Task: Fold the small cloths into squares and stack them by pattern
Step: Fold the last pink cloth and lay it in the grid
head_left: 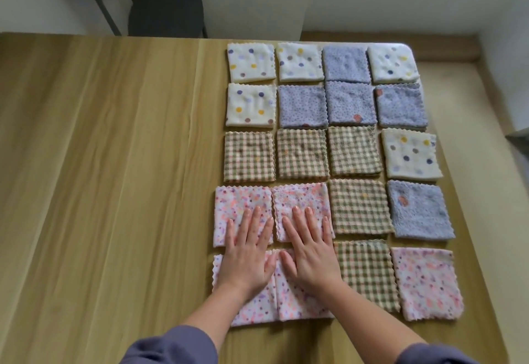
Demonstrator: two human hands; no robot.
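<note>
2 hands lie flat with straight fingers, gripping nothing. The left hand [246, 252] and right hand [310, 249] press their palms on the 2 nearest pink speckled cloths [297, 303] and their fingertips [296, 209] on the 2 pink squares just beyond [234, 206], probably smoothing them so the folds hold flat. A 5th pink square [426, 283] sits at the near right, apart from its kind. Green check squares [249, 154] fill the middle, while lilac squares [302, 106] and white polka-dot squares [250, 61] lie farther off. All 20 lie side by side on the desk [114, 163], folded and only loosely grouped, not yet stacked, perhaps so that each pattern shows.
</note>
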